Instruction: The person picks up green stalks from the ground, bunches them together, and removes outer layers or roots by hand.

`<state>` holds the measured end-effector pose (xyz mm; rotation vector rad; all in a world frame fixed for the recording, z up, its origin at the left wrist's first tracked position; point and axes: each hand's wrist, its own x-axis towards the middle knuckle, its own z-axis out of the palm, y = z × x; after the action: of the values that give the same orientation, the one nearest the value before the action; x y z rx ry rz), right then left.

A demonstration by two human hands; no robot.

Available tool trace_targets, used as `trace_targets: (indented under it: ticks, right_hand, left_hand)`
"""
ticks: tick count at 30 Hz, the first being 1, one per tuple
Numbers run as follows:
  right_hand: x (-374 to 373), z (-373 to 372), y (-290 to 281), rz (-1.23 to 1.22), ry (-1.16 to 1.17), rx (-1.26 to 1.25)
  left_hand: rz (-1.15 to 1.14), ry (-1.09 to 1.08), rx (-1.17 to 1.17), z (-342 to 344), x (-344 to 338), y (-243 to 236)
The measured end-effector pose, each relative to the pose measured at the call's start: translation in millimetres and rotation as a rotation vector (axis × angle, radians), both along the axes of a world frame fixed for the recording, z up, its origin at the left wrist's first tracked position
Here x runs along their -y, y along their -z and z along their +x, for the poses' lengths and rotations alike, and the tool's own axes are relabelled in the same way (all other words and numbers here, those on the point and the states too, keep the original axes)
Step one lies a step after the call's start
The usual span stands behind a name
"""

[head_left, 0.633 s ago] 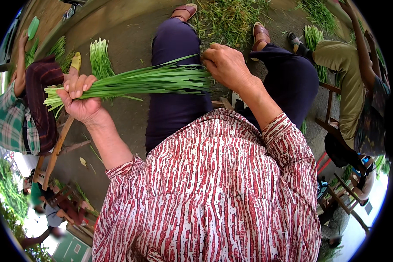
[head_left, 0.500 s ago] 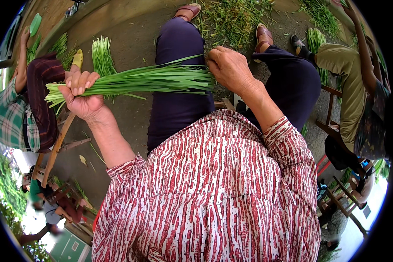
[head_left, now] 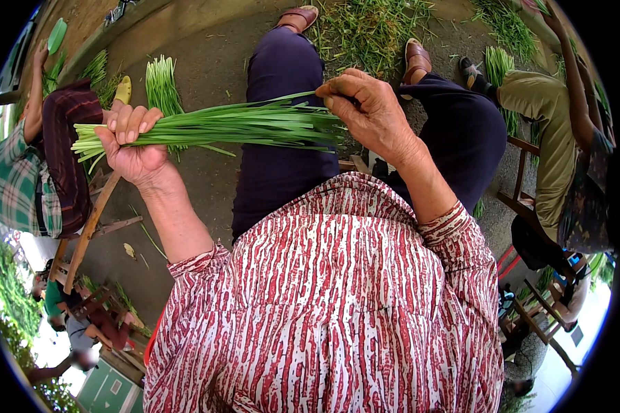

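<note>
A long bunch of garlic chives (head_left: 248,127), pale at the stem ends and deep green along the flat leaves, lies level above my left thigh. My left hand (head_left: 136,144) is wrapped round it close to the pale ends, which stick out on the left. At the opposite end, my right hand (head_left: 373,113) has thumb and forefinger pinched at the tip of one leaf that stands out above the others. The remaining leaf tips fan out loosely just below those fingers.
A tied-looking bundle of chives (head_left: 161,86) is on the ground beyond my left hand. Scattered trimmings (head_left: 372,34) lie between my feet. One person (head_left: 21,175) sits at the left by a wooden bench (head_left: 93,234); another (head_left: 551,124) sits at the right, near more chives (head_left: 497,65).
My right hand has turned, and its pinching fingertips have moved slightly left and up to one leaf's tip. My left hand keeps its grip with barely any shift.
</note>
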<state>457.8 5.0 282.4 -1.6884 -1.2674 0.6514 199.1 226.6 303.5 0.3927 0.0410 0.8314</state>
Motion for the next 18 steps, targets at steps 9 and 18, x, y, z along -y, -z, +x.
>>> trace_targets:
  ticks: [9, 18]
  right_hand:
    - [-13.3, -2.1, -19.8, -0.115, -0.054, 0.411]
    - [-55.9, -13.1, -84.8, 0.102, -0.316, 0.97]
  left_hand:
    - [-0.075, 0.017, -0.052, -8.6, -1.7, -0.3]
    - [-0.05, -0.001, -0.1, -10.6, -11.9, 12.0]
